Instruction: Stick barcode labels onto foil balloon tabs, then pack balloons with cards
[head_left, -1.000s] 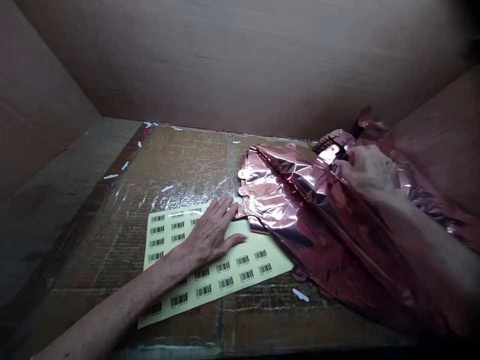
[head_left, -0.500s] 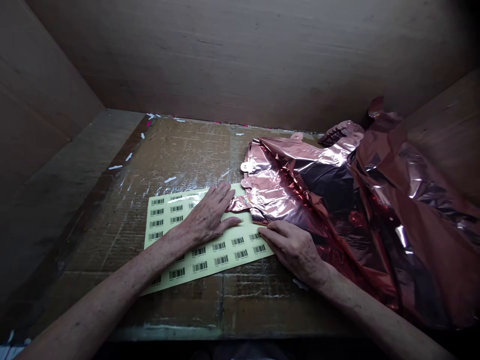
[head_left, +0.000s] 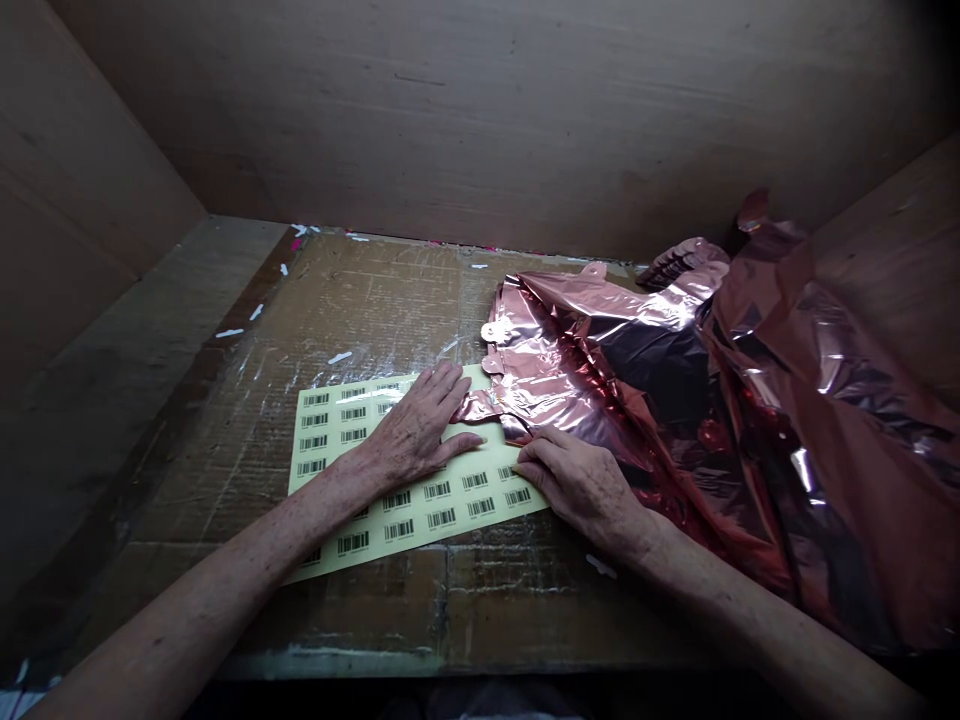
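A pale yellow sheet of barcode stickers [head_left: 352, 425] lies flat on the taped cardboard work surface [head_left: 375, 310]. My left hand [head_left: 416, 430] rests palm down on the sheet, fingers spread, its fingertips at a narrow tail of the pink foil. A heap of shiny rose-pink foil balloons [head_left: 675, 400] spreads from the middle to the right. My right hand [head_left: 581, 485] lies at the foil's lower edge, fingers curled onto the foil where it meets the sticker sheet.
Brown cardboard walls [head_left: 487, 110] close in the back, left and right. Small white paper scraps [head_left: 341, 357] dot the surface, one scrap [head_left: 600, 566] near my right wrist. A bare grey strip [head_left: 150, 340] runs along the left.
My right hand left the far part of the foil heap and came down to the foil's near edge beside the sticker sheet, then curled its fingers there. The left hand stayed put.
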